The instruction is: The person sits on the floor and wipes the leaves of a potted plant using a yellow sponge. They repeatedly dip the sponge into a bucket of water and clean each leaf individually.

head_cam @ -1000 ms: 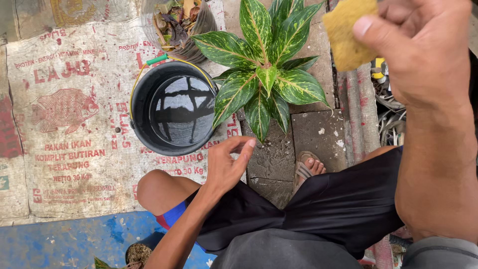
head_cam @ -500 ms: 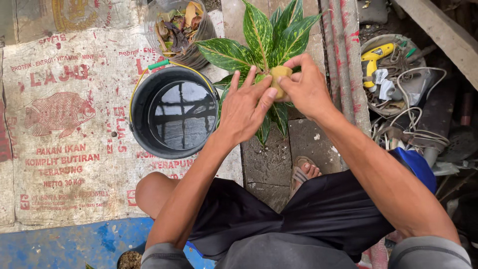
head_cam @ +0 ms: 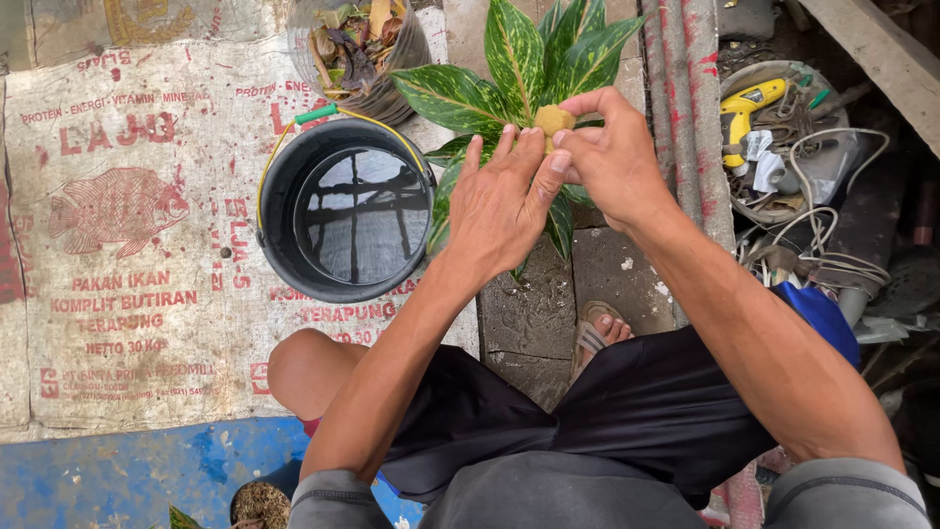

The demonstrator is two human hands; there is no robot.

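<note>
The right hand [head_cam: 612, 157] pinches a small yellow sponge piece [head_cam: 553, 120], seemingly soft and light, against a leaf of the green speckled plant [head_cam: 519, 59], left hand [head_cam: 499, 201] fingers spread beneath.

Glossy leaves [head_cam: 460, 95]; plastic bucket [head_cam: 345, 211] (smooth, black)

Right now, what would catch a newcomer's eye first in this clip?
The two hands meeting over the variegated green plant at top centre: the right hand pinches a small yellow sponge piece, with the left hand spread open beside it. Just left stands a black bucket full of water, on a printed feed sack spread over the ground.
</note>
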